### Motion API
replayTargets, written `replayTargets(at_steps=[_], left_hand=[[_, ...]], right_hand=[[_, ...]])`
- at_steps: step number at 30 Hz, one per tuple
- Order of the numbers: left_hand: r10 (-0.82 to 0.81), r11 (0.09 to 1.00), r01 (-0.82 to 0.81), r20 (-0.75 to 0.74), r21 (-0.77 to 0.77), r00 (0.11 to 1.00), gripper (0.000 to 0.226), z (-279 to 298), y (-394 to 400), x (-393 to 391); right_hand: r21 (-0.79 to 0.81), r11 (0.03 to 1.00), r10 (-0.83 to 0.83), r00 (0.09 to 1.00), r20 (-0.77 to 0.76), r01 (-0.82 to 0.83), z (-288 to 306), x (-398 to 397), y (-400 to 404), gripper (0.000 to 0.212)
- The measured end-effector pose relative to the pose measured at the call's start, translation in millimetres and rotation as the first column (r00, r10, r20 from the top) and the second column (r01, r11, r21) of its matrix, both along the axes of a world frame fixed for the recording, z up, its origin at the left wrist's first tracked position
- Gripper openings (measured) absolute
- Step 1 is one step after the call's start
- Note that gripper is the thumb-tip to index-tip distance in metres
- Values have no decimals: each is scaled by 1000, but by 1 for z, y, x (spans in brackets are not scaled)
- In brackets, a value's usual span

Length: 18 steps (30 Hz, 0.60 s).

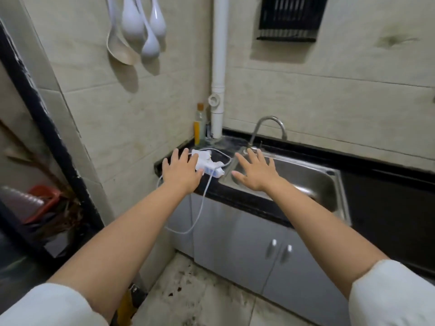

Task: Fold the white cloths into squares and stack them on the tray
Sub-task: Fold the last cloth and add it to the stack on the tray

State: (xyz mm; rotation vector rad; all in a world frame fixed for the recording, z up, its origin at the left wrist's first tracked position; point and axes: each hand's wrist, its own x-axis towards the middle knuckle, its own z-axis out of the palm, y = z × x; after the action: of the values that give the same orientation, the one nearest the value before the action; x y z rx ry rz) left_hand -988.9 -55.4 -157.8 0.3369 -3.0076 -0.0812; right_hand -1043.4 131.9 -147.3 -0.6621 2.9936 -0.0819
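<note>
The left hand (180, 171) reaches forward with its fingers straight and spread, palm down, holding nothing; it hovers over the left end of the black countertop (388, 198), and its thumb side overlaps a small white bundle (207, 164) that lies on the counter just beside the sink's left rim. Whether the hand touches that bundle cannot be told, nor whether the bundle is cloth; a thin white cable (200, 208) loops round it and hangs down over the counter edge in front of the grey cabinet (235, 236). The right hand (255, 172) is likewise flat and splayed, gripping nothing, held above the left part of the steel sink (317, 182), well apart from the left hand with the bundle between them. No folded white cloth or tray shows anywhere in view. Behind the right hand a curved metal faucet (268, 130) rises from the sink's back edge. In the corner stand a bottle with yellow liquid (199, 124) and a white pipe (217, 67) running up the tiled wall. White ladles (141, 29) hang on the wall above, and a dark vent (290, 17) sits to the right.
</note>
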Motion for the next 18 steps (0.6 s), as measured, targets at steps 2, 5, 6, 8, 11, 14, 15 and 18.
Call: replayTargets(at_steps=[2, 5, 6, 8, 11, 14, 15, 18], left_hand=[[-2, 1000, 2, 14, 7, 1000, 53, -13, -23, -46], [-26, 1000, 25, 43, 16, 999, 53, -34, -58, -115], [-24, 999, 23, 56, 22, 998, 54, -42, -69, -136], [-4, 999, 0, 101, 40, 995, 55, -60, -89, -173], [-17, 998, 7, 188, 54, 982, 54, -90, -107, -218], [-50, 992, 23, 227, 122, 973, 43, -119, -114, -254], [-55, 986, 13, 247, 169, 967, 40, -127, -113, -264], [-32, 962, -47, 283, 269, 959, 41, -149, -111, -289]], right_hand=[[15, 1000, 1, 1000, 15, -1, -13, -49, -23, 62], [31, 999, -23, 997, 72, 21, -33, -122, -58, 63], [33, 999, -32, 995, 95, 29, -40, -144, -68, 63], [38, 999, -29, 991, 131, 25, -52, -184, -86, 63], [39, 999, -16, 988, 152, 10, -74, -234, -101, 57], [25, 999, 15, 978, 207, -21, -101, -281, -113, 40], [22, 999, 34, 973, 230, -40, -111, -296, -117, 36], [5, 994, 101, 956, 276, -107, -139, -337, -132, 33]])
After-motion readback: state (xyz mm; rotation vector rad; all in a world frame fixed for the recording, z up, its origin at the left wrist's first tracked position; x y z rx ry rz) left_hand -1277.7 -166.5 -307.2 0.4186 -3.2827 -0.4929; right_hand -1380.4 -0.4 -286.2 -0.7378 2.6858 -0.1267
